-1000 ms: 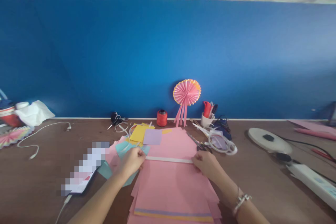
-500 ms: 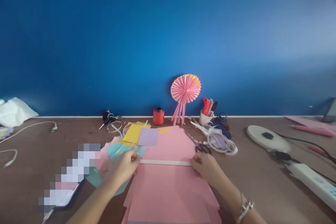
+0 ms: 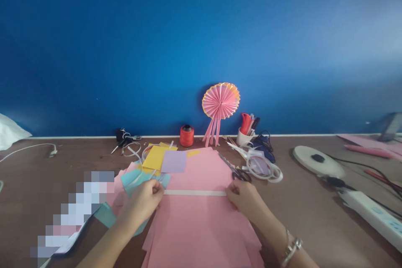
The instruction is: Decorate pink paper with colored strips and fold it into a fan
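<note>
A narrow white strip of tape (image 3: pixel 195 193) runs straight across the pink paper (image 3: pixel 201 230), stretched between my two hands. Its left end is pinched in the closed fingers of my left hand (image 3: pixel 149 197). My right hand (image 3: pixel 240 194) grips the other end, fingers closed, with a bracelet on the wrist. Both hands rest at the side edges of the paper. Just beyond my right hand lie black-handled scissors (image 3: pixel 240 174), partly over more pink paper. A lilac paper square (image 3: pixel 173 161) and yellow paper (image 3: pixel 153 157) lie above the strip.
A pink paper rosette (image 3: pixel 220 102) leans on the blue wall. Along the back stand a red thread spool (image 3: pixel 186 136) and a white cup (image 3: pixel 244 137) of pens. Tape rolls (image 3: pixel 262 166) lie right of the scissors. A power strip (image 3: pixel 373 215) sits far right.
The view has shifted slightly, so most things sit a little further left and higher. Both hands keep hold of the tape ends; the strip stays stretched across the paper.
</note>
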Tool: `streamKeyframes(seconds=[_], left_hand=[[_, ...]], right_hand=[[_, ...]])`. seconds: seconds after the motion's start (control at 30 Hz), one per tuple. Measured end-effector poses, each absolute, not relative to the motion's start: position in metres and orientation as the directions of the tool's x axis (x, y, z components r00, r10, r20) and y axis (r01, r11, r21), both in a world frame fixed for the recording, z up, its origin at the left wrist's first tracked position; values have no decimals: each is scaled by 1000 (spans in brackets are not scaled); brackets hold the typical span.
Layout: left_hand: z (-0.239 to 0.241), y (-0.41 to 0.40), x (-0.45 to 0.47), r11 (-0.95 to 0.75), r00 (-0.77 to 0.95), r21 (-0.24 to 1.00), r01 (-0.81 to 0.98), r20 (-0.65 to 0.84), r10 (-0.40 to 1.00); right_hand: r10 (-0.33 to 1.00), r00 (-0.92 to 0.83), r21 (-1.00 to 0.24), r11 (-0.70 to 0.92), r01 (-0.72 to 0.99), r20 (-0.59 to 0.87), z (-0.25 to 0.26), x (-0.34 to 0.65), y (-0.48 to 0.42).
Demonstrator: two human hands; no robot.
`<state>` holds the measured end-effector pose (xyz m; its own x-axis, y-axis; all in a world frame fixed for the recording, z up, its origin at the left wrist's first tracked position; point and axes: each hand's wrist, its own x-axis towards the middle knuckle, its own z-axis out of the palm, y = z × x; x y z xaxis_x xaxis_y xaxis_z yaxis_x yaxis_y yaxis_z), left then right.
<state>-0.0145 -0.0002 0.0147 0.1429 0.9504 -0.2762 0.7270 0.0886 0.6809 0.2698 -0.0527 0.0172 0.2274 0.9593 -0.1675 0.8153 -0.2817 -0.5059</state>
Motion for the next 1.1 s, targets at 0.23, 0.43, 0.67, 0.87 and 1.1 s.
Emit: streamKeyframes(seconds=[0.23, 0.43, 0.67, 0.87, 1.1], left_hand=[[6, 1, -18, 58, 160, 687, 724, -249, 955], [9, 1, -15, 58, 145, 665, 745, -247, 958], [18, -1, -11, 81, 127, 653, 753, -265, 956], [17, -2, -12, 85, 120, 640, 763, -270, 955], [21, -3, -11, 53, 127, 611, 790, -248, 960]], right_hand=[[957, 233, -503, -288, 815, -171, 20, 268, -52], [952, 243, -471, -304, 828, -187, 23, 266, -53], [953, 251, -450, -301, 840, -169, 25, 265, -53], [959, 236, -458, -281, 843, -154, 28, 263, -53], [958, 244, -427, -286, 858, -152, 26, 264, -53]])
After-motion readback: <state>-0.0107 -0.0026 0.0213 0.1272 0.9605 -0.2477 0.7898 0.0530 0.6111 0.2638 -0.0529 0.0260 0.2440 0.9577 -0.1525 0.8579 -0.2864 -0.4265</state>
